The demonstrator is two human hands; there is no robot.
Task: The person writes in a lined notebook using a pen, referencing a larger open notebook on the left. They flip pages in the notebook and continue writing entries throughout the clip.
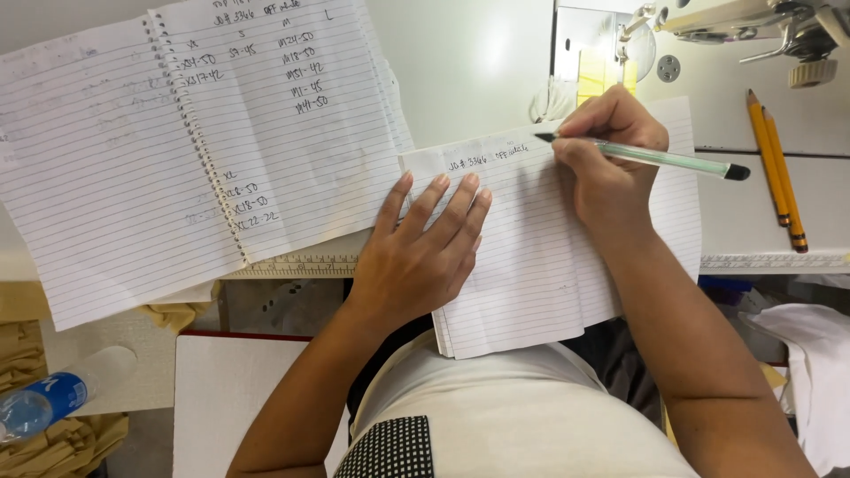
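Green pen (655,158) lies horiz., tip left, pinched in right hand (606,164); left hand (423,252) flat, fingers spread, on notepad (531,265).

The spiral notebook (177,150) is being cut off by the top and left edges, and its faint pencil entries are being left too pale to make out. Part of the lined pad (531,265) is being hidden under the left hand (425,252) and the right hand (611,159). The sewing machine (761,26) is being cropped by the top edge. The plastic bottle (44,403) is being cut by the left edge, and the white cloth (810,372) by the right.
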